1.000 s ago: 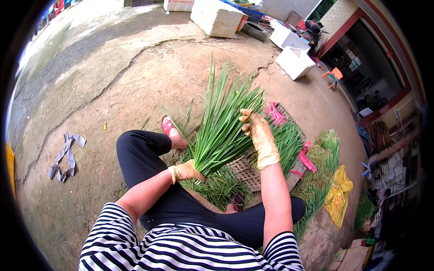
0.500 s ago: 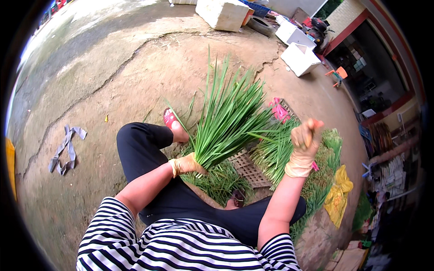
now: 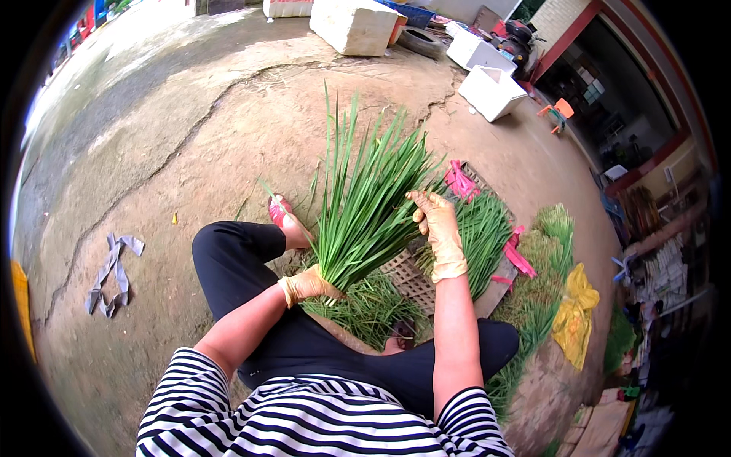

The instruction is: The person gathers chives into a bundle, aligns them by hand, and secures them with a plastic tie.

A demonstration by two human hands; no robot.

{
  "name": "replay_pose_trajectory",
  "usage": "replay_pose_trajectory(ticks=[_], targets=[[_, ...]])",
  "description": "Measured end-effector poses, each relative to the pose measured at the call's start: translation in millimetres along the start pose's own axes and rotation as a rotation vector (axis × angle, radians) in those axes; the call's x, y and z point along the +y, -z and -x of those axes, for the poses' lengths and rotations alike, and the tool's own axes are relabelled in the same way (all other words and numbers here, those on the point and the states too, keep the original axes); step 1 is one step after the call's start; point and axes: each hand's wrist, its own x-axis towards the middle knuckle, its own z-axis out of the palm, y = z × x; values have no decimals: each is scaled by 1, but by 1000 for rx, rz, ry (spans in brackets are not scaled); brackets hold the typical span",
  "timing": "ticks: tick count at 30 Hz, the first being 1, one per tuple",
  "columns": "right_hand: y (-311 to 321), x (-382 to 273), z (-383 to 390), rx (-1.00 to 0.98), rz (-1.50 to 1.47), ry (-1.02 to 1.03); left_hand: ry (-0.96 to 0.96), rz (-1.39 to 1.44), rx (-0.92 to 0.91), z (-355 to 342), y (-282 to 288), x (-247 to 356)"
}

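Note:
My left hand point(image 3: 311, 284), in a pale yellow glove, is closed round the base of a bunch of garlic chives point(image 3: 373, 190). The long green leaves fan up and away from it, over my lap. My right hand point(image 3: 437, 221), gloved alike, has its fingers curled into a pinch at the right edge of the fanned leaves. What lies between those fingertips is too small to make out. Loose green leaves point(image 3: 365, 305) are heaped on the ground between my legs. Right of my right hand, more chives point(image 3: 486, 228) rest on a brown plastic crate point(image 3: 409, 278).
Pink ties point(image 3: 519, 255) lie by the crate, with further bundles point(image 3: 554, 228) and a yellow plastic bag point(image 3: 575, 312) to the right. A grey cloth strip point(image 3: 111, 278) is on the concrete at left. White foam boxes point(image 3: 491, 93) and a tyre point(image 3: 420, 43) stand at the back.
My right hand has come left and down from above the crate to the edge of the bunch. My left hand still grips the garlic chives, whose leaves lean slightly more upright.

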Motion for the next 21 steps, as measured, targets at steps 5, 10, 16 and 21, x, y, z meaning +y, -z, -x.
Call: replay_pose_trajectory(ticks=[5, 10, 16, 21], targets=[[-14, 4, 6, 27, -305, 24, -58, -208, 4, -4, 3, -15], [-9, -2, 23, 193, -447, 231, -127, -166, 52, -6, -1, -40], [-36, -27, 48, -54, 588, 774, -36, -141, 44, -9, -9, -49], [-65, -24, 48, 28, 824, 236, -158, -278, 12, -8, -4, -39]])
